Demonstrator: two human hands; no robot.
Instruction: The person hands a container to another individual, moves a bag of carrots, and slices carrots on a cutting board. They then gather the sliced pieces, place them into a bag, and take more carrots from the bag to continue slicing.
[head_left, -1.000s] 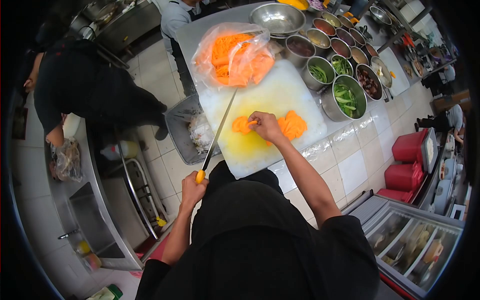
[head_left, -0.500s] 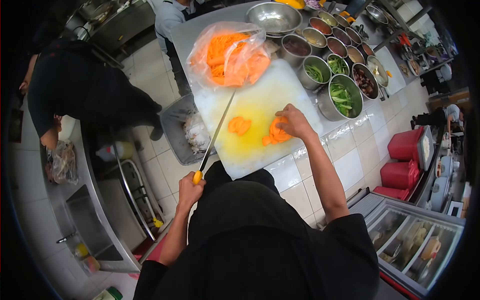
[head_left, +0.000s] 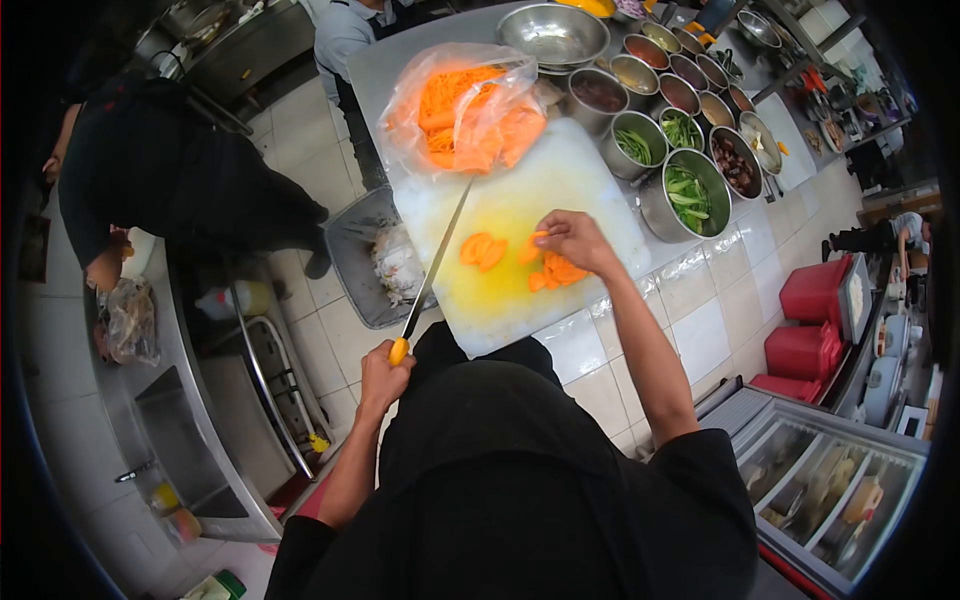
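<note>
The left hand (head_left: 385, 375) is closed tight around the yellow handle of a long knife (head_left: 432, 270). The hand is low, near the person's body and off the edge of the cutting board (head_left: 570, 165). The blade runs up across the left side of the board, and its tip is just beside the bag (head_left: 460, 110) of cut carrot.

The right hand (head_left: 572, 240) is on the board, well apart from the left hand. Its fingers are bent down over the carrot slices (head_left: 558, 272) and touch them. The hand covers part of this pile, so I cannot tell if the fingers pinch a slice or only press on it. A smaller heap (head_left: 480, 248) of slices lies between the right hand and the knife blade, touching neither.

The board sits on a tiled worktop (head_left: 690, 285). Metal pots (head_left: 690, 195) with green leaves and other food stand to the right of the board. What is in the far pots is too small to make out. A bin (head_left: 365, 250) is on the floor, left of the worktop.
</note>
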